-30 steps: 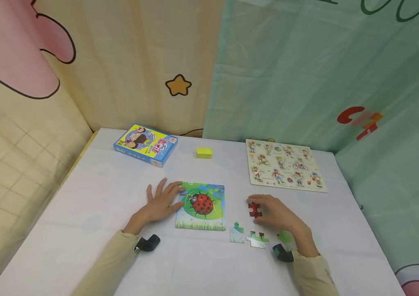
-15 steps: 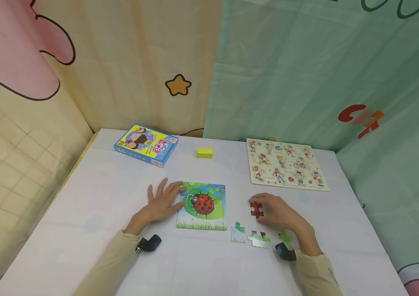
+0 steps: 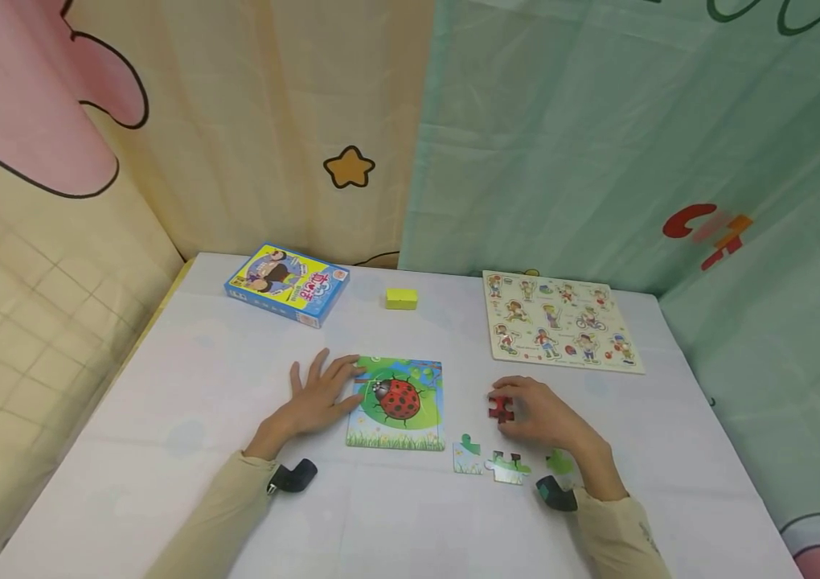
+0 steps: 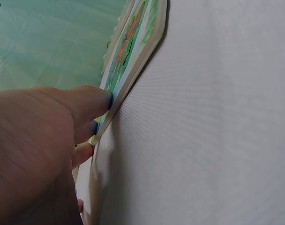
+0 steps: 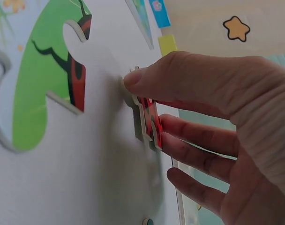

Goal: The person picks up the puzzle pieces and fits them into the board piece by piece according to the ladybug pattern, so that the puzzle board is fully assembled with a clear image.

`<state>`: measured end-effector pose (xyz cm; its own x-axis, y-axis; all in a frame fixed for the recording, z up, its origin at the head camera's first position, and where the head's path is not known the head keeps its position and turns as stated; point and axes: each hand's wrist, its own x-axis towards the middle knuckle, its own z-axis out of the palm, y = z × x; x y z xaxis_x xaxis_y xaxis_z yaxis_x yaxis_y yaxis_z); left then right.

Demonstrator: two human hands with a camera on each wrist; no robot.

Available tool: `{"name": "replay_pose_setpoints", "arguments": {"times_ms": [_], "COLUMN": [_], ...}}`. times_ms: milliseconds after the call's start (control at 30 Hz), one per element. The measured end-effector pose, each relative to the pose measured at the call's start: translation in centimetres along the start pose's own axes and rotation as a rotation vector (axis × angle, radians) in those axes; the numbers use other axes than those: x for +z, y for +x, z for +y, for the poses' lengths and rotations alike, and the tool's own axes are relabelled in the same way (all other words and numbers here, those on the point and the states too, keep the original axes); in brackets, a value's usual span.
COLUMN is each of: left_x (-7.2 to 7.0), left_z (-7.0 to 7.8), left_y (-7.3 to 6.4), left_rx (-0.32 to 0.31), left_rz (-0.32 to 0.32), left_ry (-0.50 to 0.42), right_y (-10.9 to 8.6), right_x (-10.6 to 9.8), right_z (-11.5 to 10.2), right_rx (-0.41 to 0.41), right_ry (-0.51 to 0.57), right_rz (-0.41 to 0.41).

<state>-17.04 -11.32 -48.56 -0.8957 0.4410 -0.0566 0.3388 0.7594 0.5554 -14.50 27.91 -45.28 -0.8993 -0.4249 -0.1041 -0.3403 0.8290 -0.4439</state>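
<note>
My left hand (image 3: 318, 402) lies with spread fingers at the left edge of the square ladybird puzzle board (image 3: 395, 439), thumb and fingertips touching its surface. In the left wrist view the thumb (image 4: 93, 101) presses the board's edge. To the right of the board, my right hand (image 3: 542, 412) pinches a red, dark-spotted jigsaw piece (image 5: 150, 123) between thumb and fingers, close over the table. Below it lie a pale piece with a green knob (image 3: 466, 457), a green-and-white piece with dark red bits (image 3: 507, 468), and a green piece (image 3: 558, 461) partly hidden by the right wrist.
At the back left lies a blue and yellow box (image 3: 287, 283). A small yellow block (image 3: 401, 299) stands behind the puzzle board. A cream board with cartoon children (image 3: 562, 322) lies at the back right. Printed curtains (image 3: 540, 145) hang right behind the white table (image 3: 381, 523).
Hardly anything differs. The red jigsaw piece has turned slightly in my right hand's fingers, while the left hand stays on the puzzle board.
</note>
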Motion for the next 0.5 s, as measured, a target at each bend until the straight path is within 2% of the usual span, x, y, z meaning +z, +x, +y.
{"name": "replay_pose_setpoints", "arguments": {"times_ms": [300,500], "left_x": [0.0,-0.1], "left_z": [0.1,0.1], "left_y": [0.0,-0.1], "left_rx": [0.004,0.000], "left_rz": [0.004,0.008], "left_ry": [-0.006,-0.006], "right_y": [-0.1,0.1], "right_x": [0.1,0.3], "right_z": [-1.1,-1.7], "right_rx": [-0.055,-0.062], "right_ry": [0.019,0.036], "right_rz": [0.019,0.009]}}
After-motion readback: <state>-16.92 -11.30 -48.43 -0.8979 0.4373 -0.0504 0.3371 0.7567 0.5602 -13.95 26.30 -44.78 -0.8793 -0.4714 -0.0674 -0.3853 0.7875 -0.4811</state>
